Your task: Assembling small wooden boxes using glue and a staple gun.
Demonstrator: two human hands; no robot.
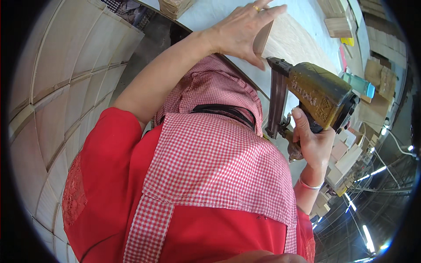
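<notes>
Two hands [239, 33] [316, 142], one nail gun [322, 87], one apron [219, 160]

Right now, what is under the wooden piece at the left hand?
Pale tabletop shows beside the wooden piece; whatever lies directly beneath it is covered and cannot be seen.

worn, yellow-and-black pneumatic nail gun [322, 94] beside a pale wooden panel [294, 39]
the gun is tilted at two o'clock, nose toward ten, dark magazine [277, 101] hanging toward six; the grained panel lies flat at one, near the nose.
</notes>
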